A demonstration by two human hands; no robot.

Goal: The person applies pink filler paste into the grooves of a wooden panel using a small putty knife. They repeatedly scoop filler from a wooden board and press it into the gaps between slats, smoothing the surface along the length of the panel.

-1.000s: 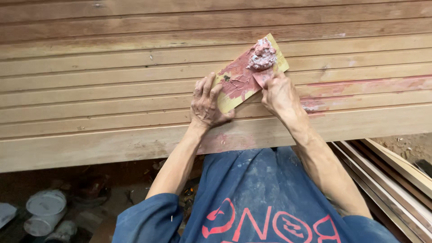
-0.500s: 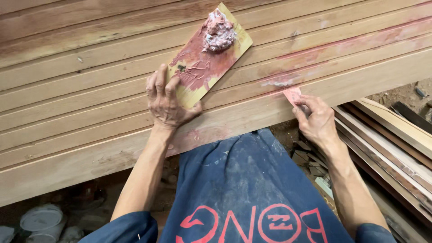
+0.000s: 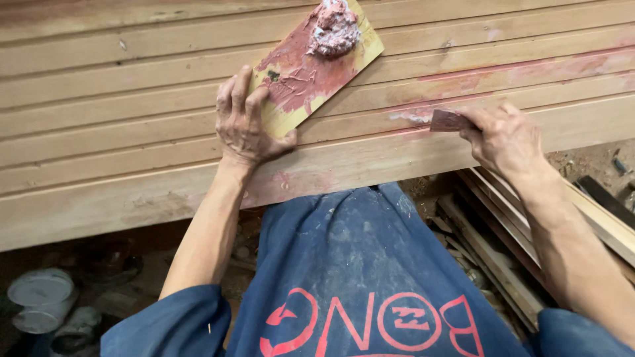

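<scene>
Since half a second back, right hand (image 3: 506,135) has slid along the planks and presses a small reddish scraper (image 3: 448,120) to the wood; a second ago it was up at the board by the filler lump. Left hand (image 3: 243,122) barely shifted on the board.

Left hand closed on the lower end of a flat yellowish board (image 3: 344,59), fingers over its face, thumb at the edge; board lies tilted on the stacked grooved planks (image 3: 119,112), upper end toward 1 o'clock. Pinkish filler lump (image 3: 334,30) sits at that upper end, with red smears below it toward 7 o'clock.

Right hand pinches the scraper between thumb and fingers, blade pointing to 9 o'clock, touching a plank seam with a pale filler streak (image 3: 413,116) just beside it. Pink stain runs along the seam toward 3 o'clock.

Blue shirt (image 3: 357,264) at 6 o'clock. Loose wood strips (image 3: 489,244) at 4 o'clock, pale round containers (image 3: 40,294) at 8 o'clock on the ground.
</scene>
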